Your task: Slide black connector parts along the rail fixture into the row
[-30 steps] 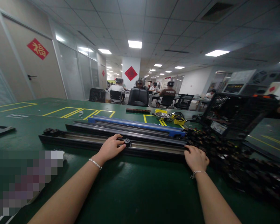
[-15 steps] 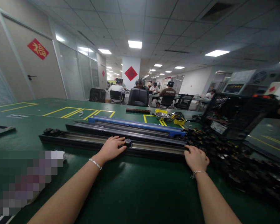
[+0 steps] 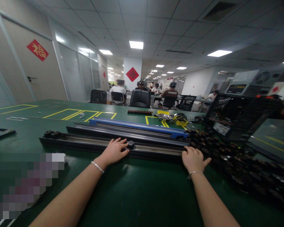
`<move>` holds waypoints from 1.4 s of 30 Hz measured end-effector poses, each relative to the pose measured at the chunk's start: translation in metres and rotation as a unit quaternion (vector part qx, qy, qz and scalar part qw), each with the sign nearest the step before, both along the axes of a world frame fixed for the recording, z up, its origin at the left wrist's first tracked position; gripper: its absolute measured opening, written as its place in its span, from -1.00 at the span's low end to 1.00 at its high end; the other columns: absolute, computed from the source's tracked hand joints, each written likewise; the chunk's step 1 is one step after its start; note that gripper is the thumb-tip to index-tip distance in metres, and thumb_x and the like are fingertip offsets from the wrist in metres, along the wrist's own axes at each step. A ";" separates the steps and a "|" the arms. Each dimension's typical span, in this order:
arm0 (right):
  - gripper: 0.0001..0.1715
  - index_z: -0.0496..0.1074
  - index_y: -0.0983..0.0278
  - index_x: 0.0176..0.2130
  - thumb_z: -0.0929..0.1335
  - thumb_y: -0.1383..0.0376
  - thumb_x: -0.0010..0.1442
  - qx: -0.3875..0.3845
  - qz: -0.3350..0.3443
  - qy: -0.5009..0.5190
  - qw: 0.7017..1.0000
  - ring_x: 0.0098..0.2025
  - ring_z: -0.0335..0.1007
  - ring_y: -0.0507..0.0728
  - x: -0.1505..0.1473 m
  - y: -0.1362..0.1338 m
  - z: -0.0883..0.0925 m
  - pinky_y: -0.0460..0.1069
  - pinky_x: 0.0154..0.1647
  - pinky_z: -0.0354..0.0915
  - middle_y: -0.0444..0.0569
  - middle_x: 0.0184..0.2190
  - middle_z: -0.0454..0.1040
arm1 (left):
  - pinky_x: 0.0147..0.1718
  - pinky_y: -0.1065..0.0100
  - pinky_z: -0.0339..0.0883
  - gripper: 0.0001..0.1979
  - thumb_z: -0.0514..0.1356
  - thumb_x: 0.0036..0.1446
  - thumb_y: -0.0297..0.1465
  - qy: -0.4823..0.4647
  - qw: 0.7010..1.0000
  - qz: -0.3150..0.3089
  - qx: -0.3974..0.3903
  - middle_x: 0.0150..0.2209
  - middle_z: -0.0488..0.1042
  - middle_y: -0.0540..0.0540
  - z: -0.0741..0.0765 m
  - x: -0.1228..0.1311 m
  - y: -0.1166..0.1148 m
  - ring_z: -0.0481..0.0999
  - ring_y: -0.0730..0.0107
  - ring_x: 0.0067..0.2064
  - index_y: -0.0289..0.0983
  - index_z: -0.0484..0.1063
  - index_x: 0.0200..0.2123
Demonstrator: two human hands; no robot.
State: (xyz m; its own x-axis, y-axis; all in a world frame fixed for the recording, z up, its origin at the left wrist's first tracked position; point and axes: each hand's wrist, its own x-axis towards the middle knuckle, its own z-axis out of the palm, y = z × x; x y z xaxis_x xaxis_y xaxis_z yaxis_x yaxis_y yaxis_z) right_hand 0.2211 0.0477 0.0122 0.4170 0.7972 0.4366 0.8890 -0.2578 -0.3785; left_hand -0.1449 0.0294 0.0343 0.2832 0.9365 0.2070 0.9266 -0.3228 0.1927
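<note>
A long black rail (image 3: 85, 142) with a grey channel lies across the green table (image 3: 137, 192). My left hand (image 3: 115, 151) rests on its middle, fingers stretched towards a small black slider (image 3: 131, 144) seated in the channel. At the rail's right end my right hand (image 3: 194, 159) lies on the rail, fingers spread and flat. Neither hand closes round anything. Behind this rail lie a second black rail (image 3: 123, 132) and a blue one (image 3: 137, 125).
A heap of small black parts (image 3: 241, 164) spreads to the right, beside a tipped black mesh crate (image 3: 236, 115). A metal bowl (image 3: 164, 117) and yellow items (image 3: 181, 121) sit further back. Several people sit at desks in the distance. A blurred patch covers the lower left.
My right hand has slid slightly left along the rail's end and its fingers have spread. The left hand has barely shifted beside the slider.
</note>
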 end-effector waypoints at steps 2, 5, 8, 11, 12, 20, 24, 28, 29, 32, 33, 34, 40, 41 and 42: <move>-0.54 0.43 0.09 -0.09 0.11 0.26 0.15 0.007 0.015 -0.021 1.000 0.16 0.04 0.23 -0.012 -0.002 0.001 0.46 0.17 -0.33 -0.11 0.07 0.36 | 0.16 -0.16 -0.13 -0.51 -0.02 0.13 -0.06 0.001 1.000 0.000 0.003 0.24 0.16 -0.04 -0.001 0.000 0.000 0.03 0.03 0.28 -0.04 0.31 0.09; -0.54 0.45 0.14 -0.10 0.09 0.27 0.16 0.014 0.079 -0.048 0.996 0.17 0.04 0.21 -0.034 -0.006 0.005 0.41 0.20 -0.34 -0.10 0.05 0.38 | 0.16 -0.17 -0.13 -0.51 -0.01 0.12 -0.07 0.005 1.000 0.003 0.006 0.24 0.16 -0.04 -0.002 0.000 0.000 0.03 0.02 0.28 -0.02 0.29 0.10; -0.54 0.43 0.17 -0.07 0.10 0.28 0.17 0.018 0.178 -0.068 0.981 0.19 0.04 0.20 -0.061 -0.013 0.011 0.35 0.22 -0.29 -0.07 0.06 0.37 | 0.16 -0.18 -0.13 -0.51 -0.02 0.13 -0.07 0.008 1.000 0.001 0.008 0.25 0.15 -0.03 -0.002 0.001 0.000 0.03 0.02 0.28 -0.03 0.29 0.11; -0.55 0.41 0.17 -0.03 0.12 0.29 0.17 0.009 0.277 -0.079 0.958 0.19 0.06 0.16 -0.092 -0.023 0.014 0.26 0.24 -0.19 -0.05 0.08 0.35 | 0.15 -0.19 -0.13 -0.51 0.00 0.12 -0.08 0.009 1.000 0.004 0.008 0.25 0.15 -0.05 -0.002 0.002 -0.001 0.03 0.00 0.27 -0.02 0.29 0.11; -0.55 0.40 0.16 -0.01 0.13 0.29 0.17 0.005 0.308 -0.085 0.948 0.19 0.06 0.15 -0.102 -0.027 0.014 0.25 0.24 -0.19 -0.06 0.09 0.34 | 0.15 -0.20 -0.13 -0.51 0.01 0.11 -0.08 0.010 1.000 0.006 0.008 0.25 0.15 -0.05 -0.002 0.002 -0.001 0.03 0.00 0.27 -0.02 0.28 0.11; -0.43 0.23 0.04 0.14 0.18 0.32 0.13 -0.033 0.413 -0.136 0.900 0.20 0.05 0.14 -0.149 -0.047 0.012 0.28 0.26 -0.31 -0.11 0.16 0.26 | 0.13 -0.22 -0.13 -0.48 0.04 0.09 -0.08 0.021 1.000 0.005 0.007 0.26 0.13 -0.09 -0.002 0.006 -0.003 0.02 -0.08 0.27 0.00 0.26 0.13; -0.40 0.21 0.03 0.14 0.18 0.35 0.11 -0.041 0.414 -0.133 0.900 0.18 0.07 0.13 -0.149 -0.046 0.013 0.27 0.26 -0.31 -0.13 0.16 0.26 | 0.12 -0.24 -0.13 -0.46 0.04 0.08 -0.06 0.033 0.999 0.002 0.009 0.27 0.10 -0.11 -0.003 0.007 -0.002 -0.01 -0.13 0.27 0.01 0.23 0.14; -0.39 0.22 0.05 0.14 0.17 0.36 0.10 -0.042 0.412 -0.114 0.903 0.15 0.12 0.11 -0.150 -0.044 0.014 0.25 0.26 -0.32 -0.12 0.14 0.29 | 0.10 -0.26 -0.11 -0.44 0.03 0.07 -0.04 0.044 0.999 0.001 0.008 0.27 0.09 -0.15 -0.003 0.009 -0.002 -0.02 -0.18 0.27 0.00 0.22 0.15; -0.40 0.23 0.05 0.13 0.17 0.36 0.10 -0.044 0.412 -0.111 0.903 0.14 0.13 0.11 -0.150 -0.044 0.015 0.25 0.26 -0.32 -0.12 0.13 0.31 | 0.10 -0.26 -0.11 -0.44 0.03 0.07 -0.04 0.045 0.999 0.001 0.007 0.27 0.09 -0.16 -0.003 0.009 -0.002 -0.02 -0.19 0.27 0.00 0.22 0.16; -0.41 0.25 0.07 0.11 0.17 0.37 0.09 -0.049 0.415 -0.105 0.902 0.11 0.16 0.11 -0.150 -0.044 0.016 0.23 0.25 -0.28 -0.09 0.08 0.35 | 0.10 -0.27 -0.12 -0.43 0.03 0.07 -0.03 0.048 0.999 0.000 0.007 0.27 0.09 -0.17 -0.003 0.010 -0.003 -0.03 -0.21 0.27 0.01 0.20 0.16; -0.42 0.26 0.07 0.10 0.17 0.37 0.09 -0.049 0.417 -0.103 0.902 0.10 0.18 0.11 -0.150 -0.043 0.017 0.22 0.24 -0.26 -0.09 0.06 0.37 | 0.09 -0.28 -0.12 -0.43 0.03 0.07 -0.03 0.048 0.999 0.000 0.006 0.27 0.08 -0.17 -0.003 0.010 -0.003 -0.03 -0.21 0.27 0.01 0.20 0.16; -0.42 0.27 0.08 0.10 0.17 0.37 0.09 -0.049 0.418 -0.102 0.901 0.09 0.19 0.11 -0.150 -0.043 0.017 0.21 0.24 -0.24 -0.08 0.03 0.39 | 0.09 -0.28 -0.12 -0.42 0.03 0.06 -0.03 0.047 0.999 0.000 0.005 0.27 0.08 -0.17 -0.003 0.010 -0.003 -0.04 -0.22 0.27 0.01 0.20 0.17; -0.42 0.25 0.09 0.11 0.17 0.38 0.09 -0.066 0.412 -0.134 0.899 0.05 0.21 0.11 -0.150 -0.038 0.017 0.16 0.20 -0.18 -0.06 -0.03 0.41 | 0.10 -0.29 -0.15 -0.40 0.06 0.05 -0.04 0.060 0.998 0.004 -0.006 0.29 0.04 -0.16 -0.001 0.013 -0.005 -0.07 -0.23 0.28 0.04 0.14 0.19; -0.42 0.24 0.09 0.11 0.17 0.38 0.10 -0.069 0.410 -0.139 0.899 0.04 0.21 0.11 -0.150 -0.037 0.017 0.15 0.19 -0.17 -0.06 -0.04 0.41 | 0.09 -0.29 -0.15 -0.39 0.06 0.05 -0.04 0.067 0.998 0.005 -0.008 0.29 0.03 -0.16 0.000 0.013 -0.006 -0.07 -0.23 0.28 0.05 0.13 0.19; -0.42 0.24 0.09 0.11 0.17 0.38 0.10 -0.071 0.410 -0.144 0.898 0.04 0.22 0.11 -0.150 -0.037 0.017 0.14 0.18 -0.16 -0.05 -0.04 0.41 | 0.09 -0.30 -0.15 -0.39 0.06 0.05 -0.05 0.074 0.997 0.006 -0.010 0.29 0.03 -0.16 0.001 0.014 -0.007 -0.07 -0.23 0.28 0.06 0.11 0.20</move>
State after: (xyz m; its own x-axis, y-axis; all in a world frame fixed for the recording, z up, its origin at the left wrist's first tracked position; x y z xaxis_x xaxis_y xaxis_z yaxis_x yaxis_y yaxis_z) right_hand 0.0710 0.0110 0.0293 -0.4491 0.8408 0.3023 0.8577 0.5005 -0.1179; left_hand -0.1311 0.0227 0.0352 0.2975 0.9436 0.1455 0.9493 -0.3086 0.0600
